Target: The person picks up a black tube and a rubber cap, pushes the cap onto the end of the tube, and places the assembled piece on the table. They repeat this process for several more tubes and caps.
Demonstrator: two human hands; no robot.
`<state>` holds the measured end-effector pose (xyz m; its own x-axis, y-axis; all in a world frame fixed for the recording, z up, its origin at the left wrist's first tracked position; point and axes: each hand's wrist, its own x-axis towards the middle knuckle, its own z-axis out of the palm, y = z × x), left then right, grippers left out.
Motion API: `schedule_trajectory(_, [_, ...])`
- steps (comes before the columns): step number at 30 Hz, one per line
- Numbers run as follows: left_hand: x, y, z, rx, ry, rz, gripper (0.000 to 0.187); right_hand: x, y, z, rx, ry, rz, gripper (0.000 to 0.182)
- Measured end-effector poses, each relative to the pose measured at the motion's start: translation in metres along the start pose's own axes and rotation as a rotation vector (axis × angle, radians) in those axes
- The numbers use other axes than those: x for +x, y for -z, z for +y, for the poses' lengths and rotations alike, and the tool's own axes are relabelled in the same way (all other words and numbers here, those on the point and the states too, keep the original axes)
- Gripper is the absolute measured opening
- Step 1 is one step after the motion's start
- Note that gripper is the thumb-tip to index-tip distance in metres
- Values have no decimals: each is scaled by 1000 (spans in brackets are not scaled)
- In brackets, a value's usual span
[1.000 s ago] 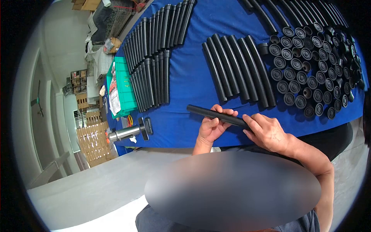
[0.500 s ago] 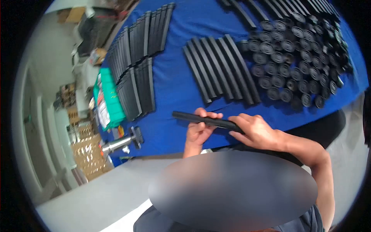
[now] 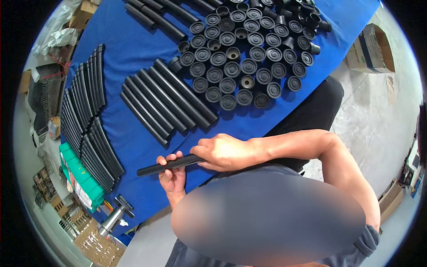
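A black tube (image 3: 151, 170) lies across both hands, just off the table's front edge. My left hand (image 3: 174, 177) has its fingers closed round the middle of it. Over the tube's right end wraps my right hand (image 3: 224, 151), hiding that end. Just beyond the hands, several black tubes (image 3: 171, 100) lie side by side on the blue cloth (image 3: 147, 196). Behind and to the right of them spreads a cluster of round black caps with ringed faces (image 3: 231, 70), mostly standing upright.
Stacked black tubes (image 3: 91, 124) fill the left side of the table, and more tubes (image 3: 164, 20) lie at the back. Near the left edge are a green bag (image 3: 84, 178) and a metal cylinder with a black foot (image 3: 113, 220). An open cardboard box (image 3: 371, 49) stands on the floor at right.
The camera view has swung right, so the table, tubes and caps appear further left. Both hands still hold the tube in much the same grip.
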<state>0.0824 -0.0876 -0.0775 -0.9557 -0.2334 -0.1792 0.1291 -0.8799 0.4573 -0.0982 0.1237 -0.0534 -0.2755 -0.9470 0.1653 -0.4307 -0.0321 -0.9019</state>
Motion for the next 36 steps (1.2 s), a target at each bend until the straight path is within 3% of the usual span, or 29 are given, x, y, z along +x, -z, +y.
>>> schedule_trajectory(5, [1,-2,1,-27,30,21,36,-6,-4,5,-260,212,50,43])
schedule_trajectory(8, [1,1,3,-41,24,-24,34,-2,4,-2,178,27,23,48])
schedule_trajectory(11, [2,0,3,-23,19,-9,36,8,23,-4,491,-319,-257,52])
schedule_trajectory(12, [4,-3,2,-9,21,-7,36,5,19,-2,478,-289,-231,52])
schedule_trajectory(16, [4,-6,2,-40,40,20,34,-5,4,-3,-137,109,50,47])
schedule_trajectory(19, [3,0,3,-37,26,-31,34,-3,4,2,211,69,63,43])
schedule_trajectory(22, [4,-1,3,-40,29,-26,35,0,9,3,337,-101,-91,42])
schedule_trajectory(26, [5,-1,2,-55,34,-16,35,-4,1,5,-230,259,106,44])
schedule_trajectory(29, [3,1,3,-56,36,-34,36,-4,-2,4,59,83,98,44])
schedule_trajectory(32, [4,-1,4,-51,42,-21,36,-2,-2,11,105,101,95,42])
schedule_trajectory(35, [5,-1,3,-50,36,-12,35,-6,1,1,-264,227,107,39])
schedule_trajectory(36, [4,-1,2,-50,31,-10,35,-6,1,1,-253,222,93,37])
